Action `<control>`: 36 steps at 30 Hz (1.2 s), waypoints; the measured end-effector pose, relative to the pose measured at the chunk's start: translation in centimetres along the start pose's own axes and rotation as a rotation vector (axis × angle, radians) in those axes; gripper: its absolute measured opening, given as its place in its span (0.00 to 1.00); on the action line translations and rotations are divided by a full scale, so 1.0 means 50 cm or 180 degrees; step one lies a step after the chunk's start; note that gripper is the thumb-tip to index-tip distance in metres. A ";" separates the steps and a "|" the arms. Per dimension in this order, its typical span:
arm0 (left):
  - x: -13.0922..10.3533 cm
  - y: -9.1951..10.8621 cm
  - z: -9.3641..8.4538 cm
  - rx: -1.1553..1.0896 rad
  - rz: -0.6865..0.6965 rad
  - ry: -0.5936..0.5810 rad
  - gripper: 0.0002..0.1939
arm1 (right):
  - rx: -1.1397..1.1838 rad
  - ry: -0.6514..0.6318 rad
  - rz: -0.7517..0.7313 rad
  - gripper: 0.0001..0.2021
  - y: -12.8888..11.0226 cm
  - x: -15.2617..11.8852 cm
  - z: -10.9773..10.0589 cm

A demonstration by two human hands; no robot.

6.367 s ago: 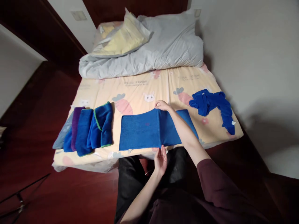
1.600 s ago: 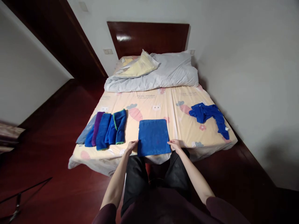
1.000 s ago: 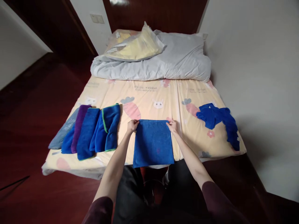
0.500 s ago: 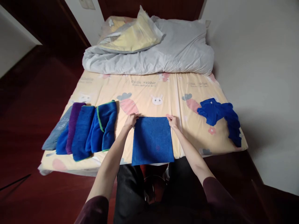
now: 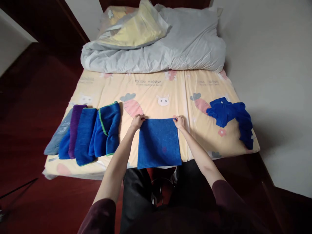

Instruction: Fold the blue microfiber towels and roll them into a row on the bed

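A blue towel (image 5: 159, 143) lies spread in a near square at the bed's front edge, its lower side reaching that edge. My left hand (image 5: 138, 121) pinches its far left corner, and my right hand (image 5: 179, 122) grips the far right corner. Between the two hands the towel's far side runs nearly straight. To the left, several folded towels lie in an overlapping row: a grey-blue one (image 5: 58, 135), a purple one (image 5: 77, 130), and blue ones, including one with green trim (image 5: 107, 128). Crumpled blue cloths (image 5: 225, 112) lie on the right.
The bed (image 5: 156, 92) has a pale yellow sheet printed with rabbits and carrots. A grey quilt (image 5: 192, 39) is bunched at the head, a yellow pillow in a clear cover (image 5: 136, 32) on top. A white wall (image 5: 270, 81) borders the right side.
The view has tilted slightly downward, so the bed sits a little higher in the picture. Both hands keep hold of the towel's far corners; the towel looks much the same.
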State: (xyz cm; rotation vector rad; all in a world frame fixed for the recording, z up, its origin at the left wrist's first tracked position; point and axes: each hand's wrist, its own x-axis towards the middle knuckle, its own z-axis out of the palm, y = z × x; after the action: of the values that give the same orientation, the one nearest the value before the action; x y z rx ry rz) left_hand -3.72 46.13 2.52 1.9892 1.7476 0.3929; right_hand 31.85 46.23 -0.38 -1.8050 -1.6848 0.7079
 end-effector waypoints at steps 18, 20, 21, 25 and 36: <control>0.000 0.080 -0.022 0.0514 -0.0226 0.0522 0.26 | -0.0986 -0.0033 -0.0588 0.20 -0.114 0.011 0.021; -0.031 0.115 0.020 0.0491 0.0037 0.0687 0.28 | -0.1117 -0.0179 -0.1137 0.24 -0.148 -0.038 0.052; -0.048 0.125 0.043 0.0437 0.0204 0.0640 0.29 | -0.1127 -0.0357 -0.1381 0.25 -0.155 -0.061 0.066; -0.087 0.113 0.098 0.0121 0.0279 0.0375 0.32 | -0.1020 -0.0731 -0.1537 0.29 -0.116 -0.088 0.087; -0.196 0.187 0.153 0.0083 0.0015 0.0372 0.35 | -0.0954 -0.0649 -0.1341 0.30 -0.151 -0.220 0.092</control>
State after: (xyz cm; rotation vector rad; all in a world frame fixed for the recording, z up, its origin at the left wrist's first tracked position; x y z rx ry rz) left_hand 6.56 34.52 1.64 2.0256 1.8274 0.4993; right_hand 22.52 35.83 1.80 -1.5184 -2.3174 0.4851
